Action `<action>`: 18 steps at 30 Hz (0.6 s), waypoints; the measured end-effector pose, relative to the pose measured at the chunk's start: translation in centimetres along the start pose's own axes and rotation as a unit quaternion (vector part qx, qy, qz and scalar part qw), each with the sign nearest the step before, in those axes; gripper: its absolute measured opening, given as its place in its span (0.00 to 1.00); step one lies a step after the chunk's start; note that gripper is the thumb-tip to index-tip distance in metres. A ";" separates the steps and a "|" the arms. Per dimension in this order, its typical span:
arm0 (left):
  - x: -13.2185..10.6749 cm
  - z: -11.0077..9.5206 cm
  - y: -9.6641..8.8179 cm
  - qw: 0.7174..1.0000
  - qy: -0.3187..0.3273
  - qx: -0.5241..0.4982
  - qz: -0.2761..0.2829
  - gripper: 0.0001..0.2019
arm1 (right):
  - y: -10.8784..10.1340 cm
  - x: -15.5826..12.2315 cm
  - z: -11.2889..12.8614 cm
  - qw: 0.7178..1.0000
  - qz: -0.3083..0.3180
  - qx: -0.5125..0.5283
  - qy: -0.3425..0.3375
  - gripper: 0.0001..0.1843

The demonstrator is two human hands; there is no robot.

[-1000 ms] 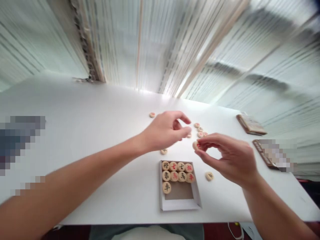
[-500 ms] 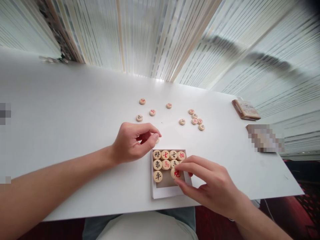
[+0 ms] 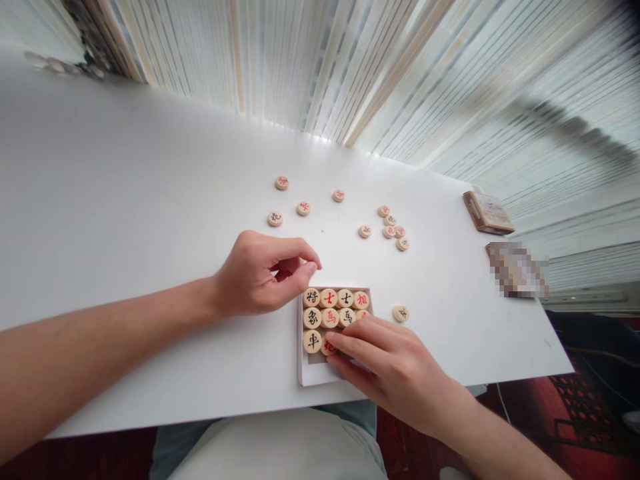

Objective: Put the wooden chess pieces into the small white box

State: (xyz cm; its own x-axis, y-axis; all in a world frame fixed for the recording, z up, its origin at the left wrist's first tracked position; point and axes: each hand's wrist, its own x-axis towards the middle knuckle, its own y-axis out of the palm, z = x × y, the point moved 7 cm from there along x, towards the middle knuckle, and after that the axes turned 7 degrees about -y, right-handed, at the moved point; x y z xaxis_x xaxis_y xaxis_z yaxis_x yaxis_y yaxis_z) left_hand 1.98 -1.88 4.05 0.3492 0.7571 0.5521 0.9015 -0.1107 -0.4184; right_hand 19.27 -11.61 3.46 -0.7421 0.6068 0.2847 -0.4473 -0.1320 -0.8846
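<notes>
A small white cardboard box (image 3: 309,375) lies near the table's front edge, holding several round wooden chess pieces (image 3: 329,308) with red or black characters. My right hand (image 3: 393,370) lies over the box's right part, its fingertips pressing a red-marked piece (image 3: 327,346) in the third row beside a black-marked one (image 3: 313,341). My left hand (image 3: 260,273) rests just left of the box's top corner, thumb and forefinger pinched together; what they hold is hidden.
Several loose pieces (image 3: 390,230) are scattered farther back on the white table (image 3: 125,200), and one lies right of the box (image 3: 401,313). Two small brown boxes (image 3: 487,212) sit at the right edge. Striped blinds stand behind. My lap shows below the front edge.
My right hand carried a red-marked piece from above the table into the box and slid it left in the third row. My left hand drew back from the loose pieces to the box's corner.
</notes>
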 end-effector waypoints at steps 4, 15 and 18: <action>0.0 -0.1 0.1 1.000 0.007 0.009 0.005 0.08 | 0.1 0.1 0.1 1.000 -0.009 -0.007 -0.006 0.07; 0.1 0.3 0.4 0.999 -0.029 0.010 0.028 0.08 | 0.1 0.1 0.2 1.000 -0.006 -0.016 -0.009 0.07; 0.1 0.5 0.5 0.998 -0.045 0.007 0.034 0.08 | -0.1 0.1 0.2 1.000 -0.005 -0.015 -0.007 0.07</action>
State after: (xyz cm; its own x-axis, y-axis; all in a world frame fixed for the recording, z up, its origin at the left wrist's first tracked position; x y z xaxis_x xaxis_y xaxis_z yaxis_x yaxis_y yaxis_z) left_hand 2.33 -1.50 3.54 0.3848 0.8032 0.4547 0.8727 -0.1561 -0.4627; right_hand 19.20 -11.70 3.67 -0.7449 0.5965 0.2988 -0.4403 -0.1030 -0.8919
